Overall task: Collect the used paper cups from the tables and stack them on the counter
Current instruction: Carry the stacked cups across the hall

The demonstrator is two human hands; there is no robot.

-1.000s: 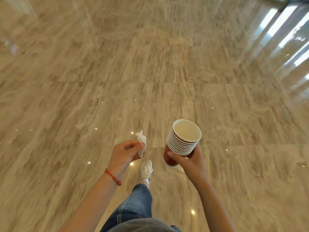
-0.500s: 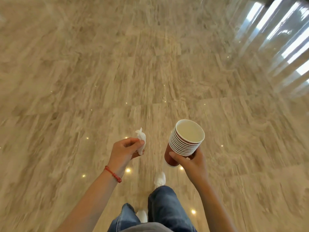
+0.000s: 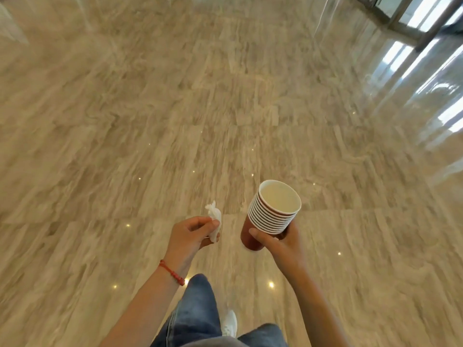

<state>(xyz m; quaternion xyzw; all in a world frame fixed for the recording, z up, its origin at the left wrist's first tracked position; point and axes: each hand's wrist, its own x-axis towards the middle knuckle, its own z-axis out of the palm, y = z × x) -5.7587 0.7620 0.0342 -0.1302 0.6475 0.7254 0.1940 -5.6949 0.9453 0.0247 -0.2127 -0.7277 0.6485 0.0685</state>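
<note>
My right hand (image 3: 280,242) grips a stack of several nested red paper cups (image 3: 271,214) with white rims, tilted a little to the left, the top cup's pale inside facing up. My left hand (image 3: 190,234) pinches a crumpled white tissue (image 3: 214,219) between thumb and fingers; a red cord bracelet circles that wrist. Both hands hang in front of me above the floor, about a hand's width apart. No table or counter is in view.
Polished beige marble floor (image 3: 175,121) stretches ahead in all directions. A dark-framed glass door (image 3: 423,18) stands at the top right, with bright reflections on the floor below it. My jeans leg (image 3: 198,311) and a white shoe (image 3: 229,324) show at the bottom.
I have walked forward across the floor: my legs have swapped position and the glass door has come into view at the top right. Both hands keep their hold, unchanged.
</note>
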